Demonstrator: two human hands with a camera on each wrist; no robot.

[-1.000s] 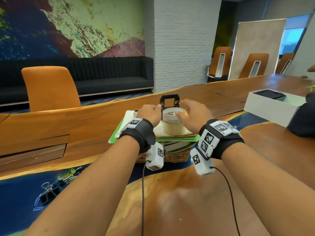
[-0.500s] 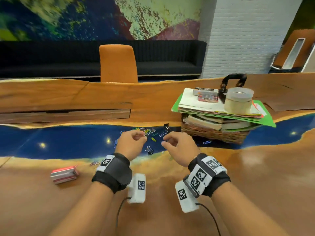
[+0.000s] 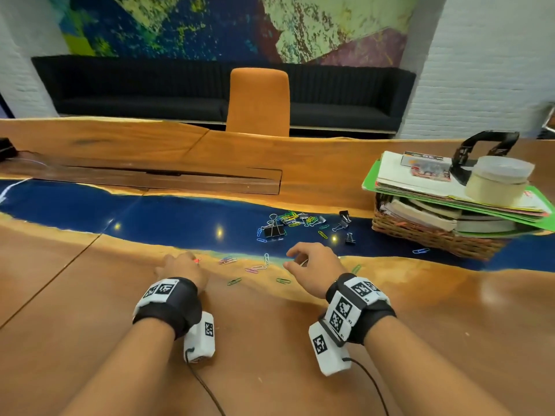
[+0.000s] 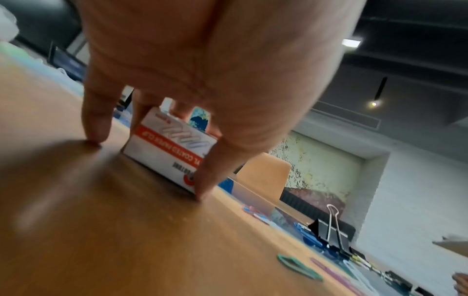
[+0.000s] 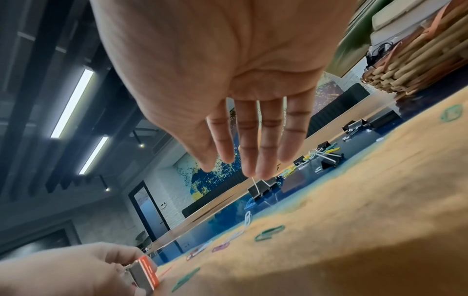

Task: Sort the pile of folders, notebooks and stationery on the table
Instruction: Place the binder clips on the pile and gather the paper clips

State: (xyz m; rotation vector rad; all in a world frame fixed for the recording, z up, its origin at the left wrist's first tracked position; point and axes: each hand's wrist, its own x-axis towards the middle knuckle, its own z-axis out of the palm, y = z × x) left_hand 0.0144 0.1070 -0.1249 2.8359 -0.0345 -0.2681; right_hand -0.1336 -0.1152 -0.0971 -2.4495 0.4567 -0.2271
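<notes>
The left hand (image 4: pixel 202 66) is clamping its grip on the paper-clip box (image 4: pixel 169 152) at the counter's near edge; the right hand (image 5: pixel 228 84) is hovering, fingers apart. Sorting is barely begun, I'd say: paper clips (image 3: pixel 288 219) are lying scattered mid-counter, and the folder pile (image 3: pixel 450 187) is sitting untouched on the basket (image 3: pixel 432 238).

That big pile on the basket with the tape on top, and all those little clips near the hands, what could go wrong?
The pile overhangs the basket, and the tape rolls sit near its edge, so a bump might tip them off. The left hand holds the paper clip box on the table; if it is open, it might spill. The right hand, open over the scattered paper clips, could push them further apart.
</notes>
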